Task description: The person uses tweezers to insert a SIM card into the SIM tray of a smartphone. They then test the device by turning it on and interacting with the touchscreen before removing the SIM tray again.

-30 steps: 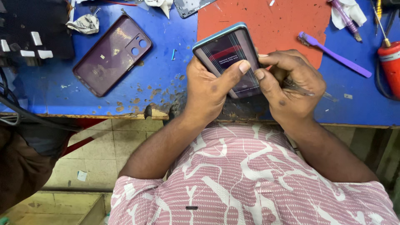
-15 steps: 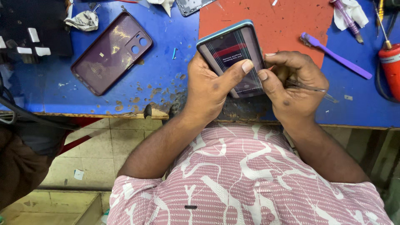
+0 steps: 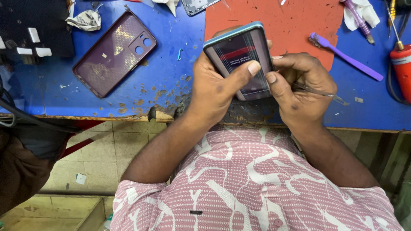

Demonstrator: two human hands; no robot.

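A smartphone [image 3: 239, 55] with a blue frame and a lit, streaked screen is held over the front edge of the blue workbench [image 3: 171, 81]. My left hand [image 3: 218, 85] grips it from below, the thumb pressed across the screen. My right hand [image 3: 299, 92] touches the phone's right edge with its thumb and holds thin metal tweezers [image 3: 325, 94] that point off to the right.
A purple phone case [image 3: 113, 53] lies at the left of the bench, near crumpled paper [image 3: 85, 19]. A red mat [image 3: 299, 25] lies behind the phone. A purple pry tool [image 3: 346, 55] and a red canister [image 3: 402, 70] are at the right. Another person's sleeve [image 3: 17, 171] is at lower left.
The phone and both hands have shifted slightly in the view; the left thumb stays on the screen and the right hand keeps the tweezers.
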